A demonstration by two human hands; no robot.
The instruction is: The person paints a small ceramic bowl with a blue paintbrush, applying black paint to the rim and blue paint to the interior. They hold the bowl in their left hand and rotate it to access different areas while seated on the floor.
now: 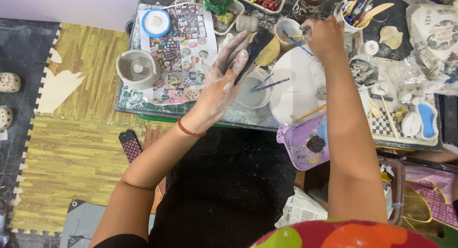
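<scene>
My left hand (224, 81), smeared with grey clay, grips a dark, flat, elongated clay piece (254, 50) above a small white bowl of grey water (253, 91). A red cord bracelet circles that wrist. My right hand (324, 37) reaches farther back and pinches a thin blue-handled brush (298, 43) near a small cup (287, 29). A second blue brush (269, 83) rests across the bowl's rim. A white round plate (298, 88) lies beneath my right forearm.
A grey unfired clay cup (138, 69) stands at the table's left on a printed picture sheet (188, 52). A purple paint palette (307, 143) overhangs the near edge. A jar of brushes (355, 9), small white figurines (415, 119) and a blue-rimmed lid (156, 23) crowd the table.
</scene>
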